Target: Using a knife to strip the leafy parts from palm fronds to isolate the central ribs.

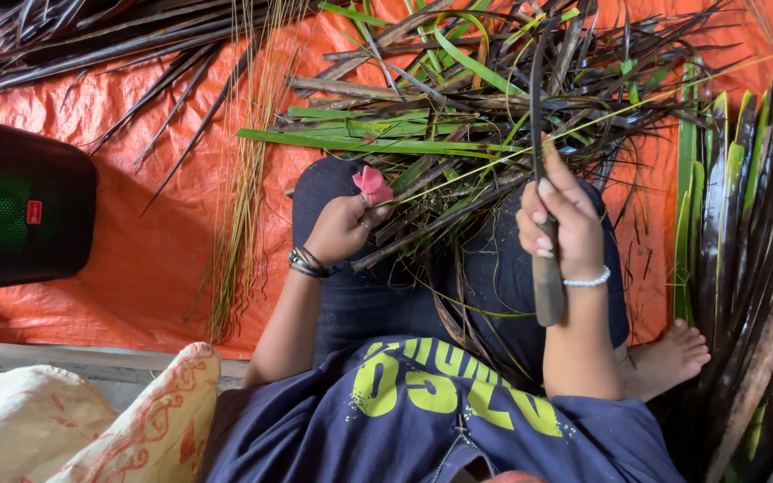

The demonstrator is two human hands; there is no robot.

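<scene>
My left hand [340, 229] is closed in a fist over my lap, with a pink cover [372, 184] on the thumb and bracelets on the wrist. It pinches the end of a thin yellow-green leaf rib [494, 161] that runs up to the right. My right hand [558, 225], wearing a white bead bracelet, grips a long dark leaf strip [547, 291] held almost upright; its top reaches into the leaf pile. A heap of dark and green palm leaf strips [458, 134] lies across my knees, just beyond both hands.
An orange tarp [163, 233] covers the floor. A black speaker [20, 210] stands at the left, and a bundle of thin ribs [239, 224] lies beside it. Stacked long leaves [744, 233] lie at the right by my bare foot [668, 358]. A patterned cushion [91, 429] sits bottom left.
</scene>
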